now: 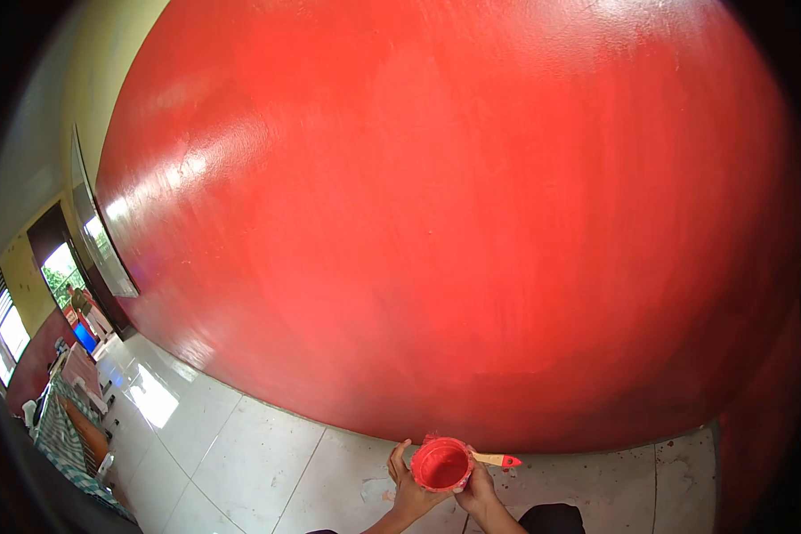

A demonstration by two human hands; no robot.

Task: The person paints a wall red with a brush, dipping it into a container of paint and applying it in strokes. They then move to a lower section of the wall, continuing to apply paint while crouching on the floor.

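The red wall [454,205] fills the view ahead, glossy and probably wet; brushing against it would likely smear the coat. Below it, the white tiled floor [240,454] runs open to the left toward a doorway [62,276], with tables [71,418] well apart along that side. The left hand [407,489] is curled around the paint cup [442,465], held low before the wall; tilting it risks spills on tile. The right hand [479,491] is closed on the brush [497,460], lying across the cup rim.
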